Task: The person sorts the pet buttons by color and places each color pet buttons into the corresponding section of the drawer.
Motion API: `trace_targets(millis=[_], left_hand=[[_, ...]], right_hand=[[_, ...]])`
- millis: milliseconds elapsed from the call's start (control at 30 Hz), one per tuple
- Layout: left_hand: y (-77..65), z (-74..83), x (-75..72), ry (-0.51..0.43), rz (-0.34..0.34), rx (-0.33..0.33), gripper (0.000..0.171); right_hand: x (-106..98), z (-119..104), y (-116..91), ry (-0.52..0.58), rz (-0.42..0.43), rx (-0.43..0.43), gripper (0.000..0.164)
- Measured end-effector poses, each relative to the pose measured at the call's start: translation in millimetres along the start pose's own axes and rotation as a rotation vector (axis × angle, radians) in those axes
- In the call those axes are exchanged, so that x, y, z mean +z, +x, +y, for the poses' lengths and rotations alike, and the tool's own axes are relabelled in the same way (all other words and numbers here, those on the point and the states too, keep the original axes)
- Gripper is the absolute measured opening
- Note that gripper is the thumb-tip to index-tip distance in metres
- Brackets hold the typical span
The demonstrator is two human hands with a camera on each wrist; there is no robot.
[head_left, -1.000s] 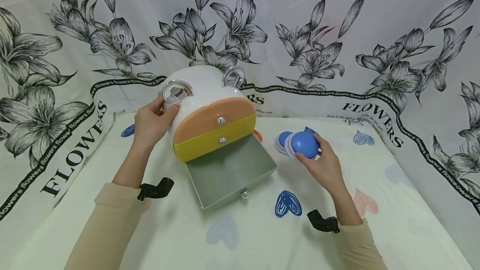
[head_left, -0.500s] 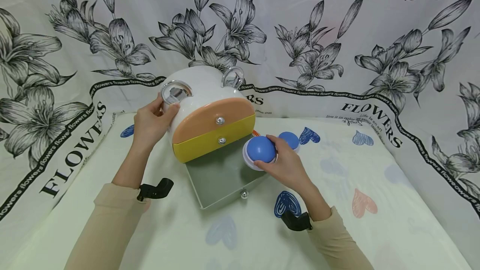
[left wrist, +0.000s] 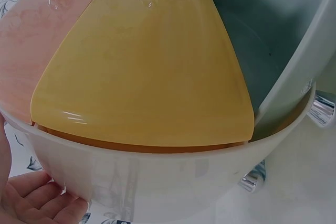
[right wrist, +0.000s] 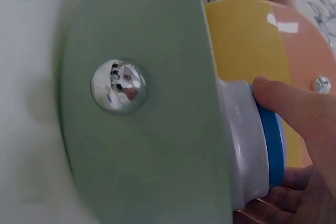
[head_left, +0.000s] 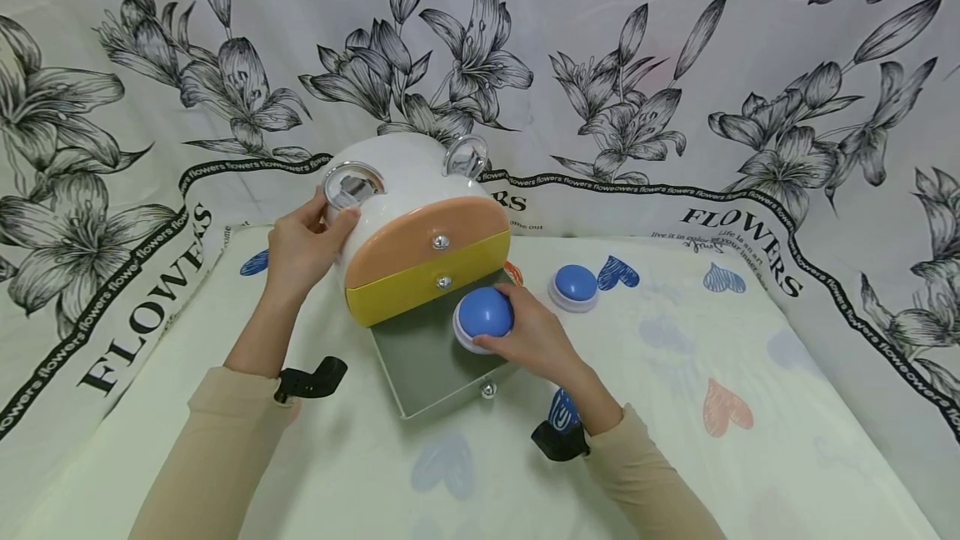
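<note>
A white rounded drawer cabinet [head_left: 397, 158] has an orange top drawer [head_left: 420, 248], a yellow middle drawer [head_left: 408, 294] and a grey-green bottom drawer [head_left: 427, 365] pulled out. My left hand [head_left: 303, 247] holds the cabinet's left side by a chrome ring, thumb in front; in the left wrist view its fingers [left wrist: 44, 200] lie against the white shell. My right hand [head_left: 536, 336] grips a small round jar with a blue lid [head_left: 485, 312] over the bottom drawer. In the right wrist view the jar's pale body [right wrist: 244, 145] is partly hidden behind the drawer front.
A second blue-lidded jar [head_left: 575, 286] stands on the pale heart-print cloth [head_left: 652, 407], right of the cabinet. Behind the table hangs a white flower-print curtain [head_left: 600, 65]. A round chrome knob [right wrist: 119, 85] sticks out from the bottom drawer's front.
My right hand has carried the jar leftward from beside the second jar to above the pulled-out bottom drawer. My left hand and the cabinet have stayed in place.
</note>
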State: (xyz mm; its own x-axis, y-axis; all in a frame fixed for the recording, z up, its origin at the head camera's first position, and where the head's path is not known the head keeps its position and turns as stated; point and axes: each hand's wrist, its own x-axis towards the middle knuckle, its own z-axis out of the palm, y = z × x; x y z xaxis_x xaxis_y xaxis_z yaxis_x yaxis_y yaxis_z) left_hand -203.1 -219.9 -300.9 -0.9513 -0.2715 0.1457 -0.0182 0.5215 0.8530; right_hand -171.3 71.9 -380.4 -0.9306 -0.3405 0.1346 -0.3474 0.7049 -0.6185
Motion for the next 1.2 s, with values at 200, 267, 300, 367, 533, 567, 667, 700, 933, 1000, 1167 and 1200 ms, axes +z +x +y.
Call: trace_targets(millis=[200, 267, 300, 367, 533, 567, 667, 700, 933, 1000, 1167, 1200], left_hand=[[0.7, -0.4, -0.5, 0.008, 0.004, -0.001, 0.073], [0.8, -0.4, -0.7, 0.007, 0.003, -0.003, 0.073], [0.8, -0.3, -0.7, 0.006, 0.003, -0.004, 0.074], [0.8, -0.3, -0.6, 0.005, 0.003, -0.005, 0.074], [1.3, -0.8, 0.0, 0.005, 0.005, 0.001, 0.074], [1.4, -1.0, 0.1, 0.005, 0.006, 0.003, 0.074], [1.8, -1.5, 0.3, 0.005, 0.009, 0.009, 0.074], [1.8, -1.6, 0.4, 0.005, 0.01, 0.01, 0.074], [1.3, -1.3, 0.9, -0.003, 0.01, 0.006, 0.073], [1.1, -1.1, 0.7, -0.003, 0.01, 0.004, 0.074], [1.1, -1.3, 0.5, 0.001, 0.01, 0.004, 0.074], [1.2, -1.4, 0.4, 0.001, 0.01, 0.004, 0.074]], right_hand=[[10, -5, 7, -0.03, -0.041, 0.0, 0.079], [13, -6, 10, -0.048, -0.047, -0.009, 0.079], [15, -7, 11, -0.054, -0.049, -0.013, 0.079], [18, -8, 13, -0.065, -0.059, -0.016, 0.079], [27, -11, 18, -0.08, -0.103, -0.004, 0.08], [29, -11, 19, -0.082, -0.113, 0.001, 0.08], [33, -13, 21, -0.082, -0.142, 0.014, 0.079], [34, -14, 22, -0.085, -0.152, 0.017, 0.079], [40, -18, 27, -0.121, -0.22, 0.03, 0.077], [42, -19, 29, -0.135, -0.232, 0.032, 0.077], [46, -20, 33, -0.144, -0.234, 0.035, 0.077], [46, -20, 33, -0.141, -0.234, 0.036, 0.077]])
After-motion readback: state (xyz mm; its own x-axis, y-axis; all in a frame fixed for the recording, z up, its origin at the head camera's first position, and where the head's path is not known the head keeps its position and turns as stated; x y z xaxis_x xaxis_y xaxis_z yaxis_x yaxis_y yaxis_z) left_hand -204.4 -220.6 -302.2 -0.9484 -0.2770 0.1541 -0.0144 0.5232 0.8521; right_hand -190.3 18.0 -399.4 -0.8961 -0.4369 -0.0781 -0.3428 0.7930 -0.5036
